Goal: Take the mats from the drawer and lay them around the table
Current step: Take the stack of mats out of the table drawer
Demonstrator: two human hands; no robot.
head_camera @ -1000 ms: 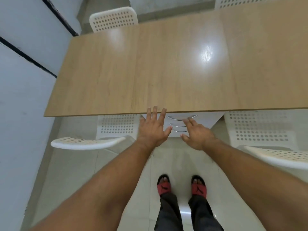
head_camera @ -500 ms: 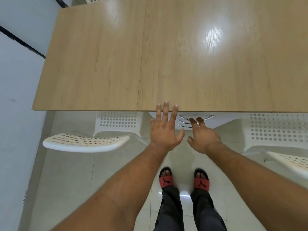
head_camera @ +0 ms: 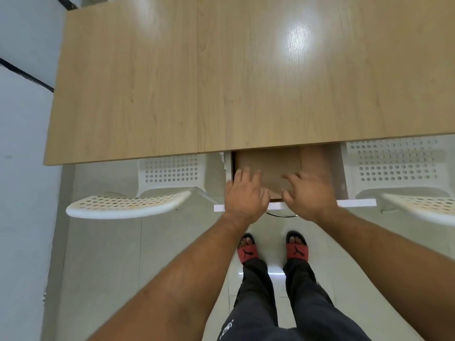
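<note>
A white drawer (head_camera: pixel 357 203) stands pulled out from under the near edge of the wooden table (head_camera: pixel 221 82). Inside it lies a stack of brown mats (head_camera: pixel 268 166), partly hidden by the tabletop. My left hand (head_camera: pixel 246 195) reaches into the drawer over the mats' near left corner, fingers spread. Over the near right part of the mats hovers my right hand (head_camera: pixel 309 195), fingers spread as well. Whether the fingertips touch the mats I cannot tell; neither hand grips anything.
A white perforated chair (head_camera: pixel 138 203) stands left of the drawer, another white chair (head_camera: pixel 406 183) on the right, both tucked under the table. A wall runs along the left. My feet in red sandals (head_camera: pixel 247 252) stand on the tiled floor below the drawer.
The drawer, shut before, now stands pulled out and shows the mats. Both hands have moved from the drawer handles to above the mats inside.
</note>
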